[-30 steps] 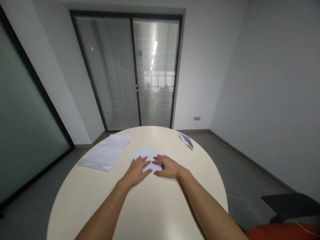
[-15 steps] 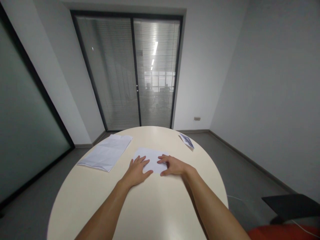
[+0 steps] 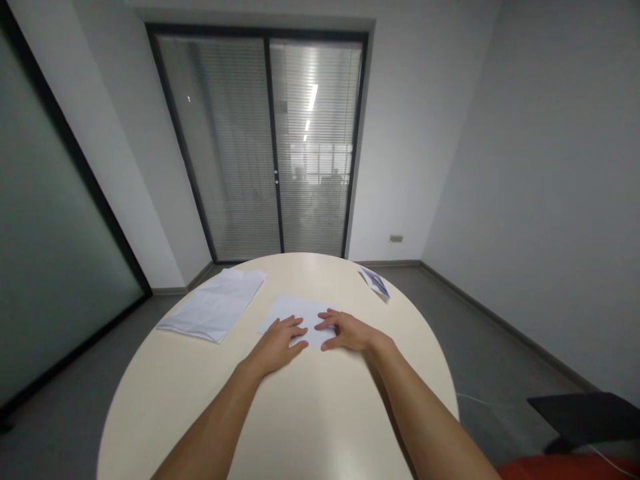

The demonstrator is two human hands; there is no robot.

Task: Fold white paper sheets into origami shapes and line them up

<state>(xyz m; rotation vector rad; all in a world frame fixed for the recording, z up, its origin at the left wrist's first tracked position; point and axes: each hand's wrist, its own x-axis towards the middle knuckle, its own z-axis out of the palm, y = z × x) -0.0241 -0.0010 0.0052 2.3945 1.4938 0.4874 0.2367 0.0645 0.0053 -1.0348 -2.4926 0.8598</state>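
A small white sheet of paper [image 3: 300, 308] lies flat near the middle of the round table [image 3: 300, 413]. My left hand [image 3: 280, 341] rests on its near left part, fingers apart and pointing right, with nothing gripped. Over the sheet's right part is my right hand [image 3: 345, 330], its fingers spread and slightly bent, fingertips on the paper. The two hands face each other with a narrow gap between them. Both hide the sheet's near edge in part, and the right hand covers its right end.
A stack of larger creased white paper [image 3: 215, 305] lies at the table's left. A folded printed paper [image 3: 375, 283] is near the far right edge. Beyond stand a glass door with blinds [image 3: 315, 200] and a wall. A black chair part [image 3: 590, 417] is at lower right.
My left hand has slid slightly right across the sheet, its fingers turning rightward and uncovering the sheet's left corner. My right hand has stayed nearly in place.
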